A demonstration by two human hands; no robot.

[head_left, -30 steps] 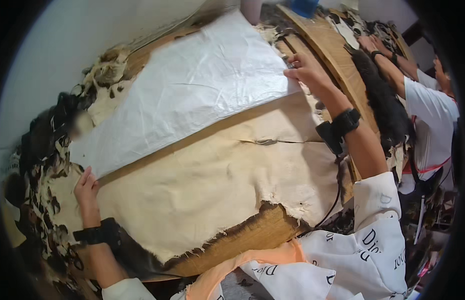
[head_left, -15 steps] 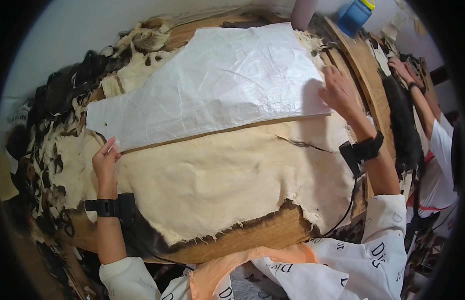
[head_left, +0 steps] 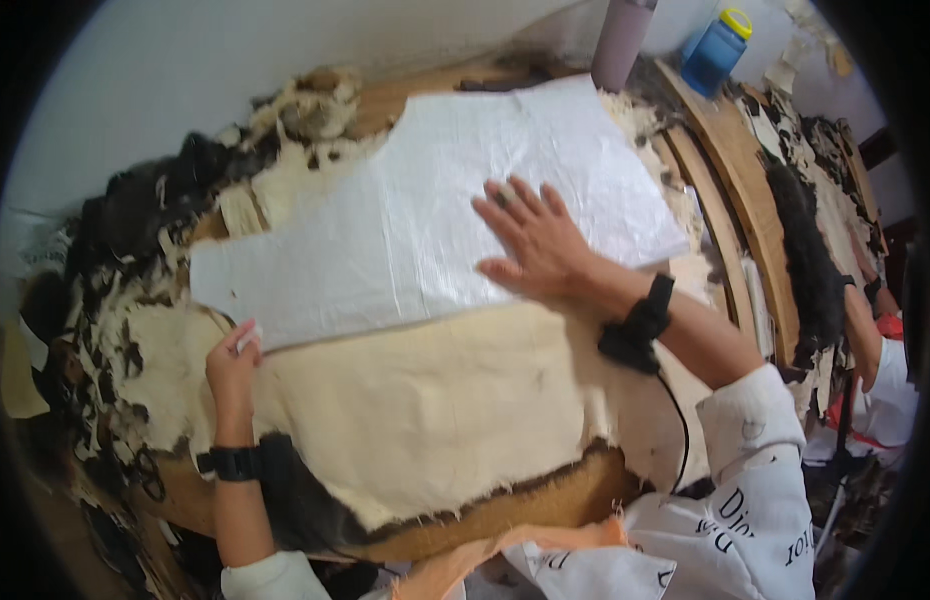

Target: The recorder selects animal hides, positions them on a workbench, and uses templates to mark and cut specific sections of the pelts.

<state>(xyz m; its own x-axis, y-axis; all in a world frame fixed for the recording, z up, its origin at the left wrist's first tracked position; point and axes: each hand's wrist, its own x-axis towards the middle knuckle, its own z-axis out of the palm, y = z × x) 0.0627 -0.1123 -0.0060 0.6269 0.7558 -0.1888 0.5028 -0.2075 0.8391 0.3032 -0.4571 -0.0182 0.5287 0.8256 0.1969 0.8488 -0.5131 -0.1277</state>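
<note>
A large white sheet point(head_left: 425, 210), cut like a garment pattern with a stepped outline, lies over a pale cream hide point(head_left: 415, 420) with ragged dark-furred edges. My right hand point(head_left: 540, 242) rests palm down on the sheet, right of its middle, fingers spread. At the sheet's lower left corner my left hand point(head_left: 231, 372) is closed, thumb and fingers pinched at the edge. A little whitish material shows between those fingertips; it looks like the sheet's corner. The rest of that grip is hidden.
Dark and cream fur scraps point(head_left: 155, 190) are heaped along the left and back. A mauve bottle point(head_left: 622, 45) and a blue jar with a yellow lid point(head_left: 715, 55) stand at the back. Wooden boards point(head_left: 735, 190) run down the right, beyond which a co-worker's arm point(head_left: 865, 335) shows.
My right hand has moved left from the sheet's right end onto its middle right and flattened there. My left hand stays at the lower left corner. The whole view has shifted slightly.
</note>
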